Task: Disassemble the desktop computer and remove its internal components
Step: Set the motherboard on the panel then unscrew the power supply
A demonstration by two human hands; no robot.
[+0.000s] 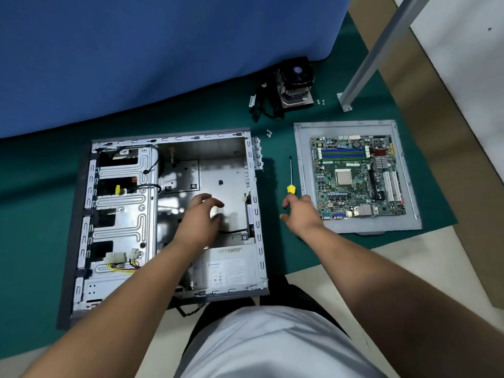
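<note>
Computer case (169, 214), label unreadable; both hands' fingers loosely apart, holding nothing.

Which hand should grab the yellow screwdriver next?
The right hand, most likely. It hovers open just below the screwdriver, right by its yellow handle on the green mat. The left hand is over the inside of the open computer case, farther from the tool.

A silver-grey computer case (169, 214) lies on a dark green mat (41, 203) below a blue cloth (136, 50). Right of the case, a yellow-handled screwdriver (291, 175) and a green motherboard (357, 177) with blue-and-green memory slots on a grey panel (305, 159).
</note>
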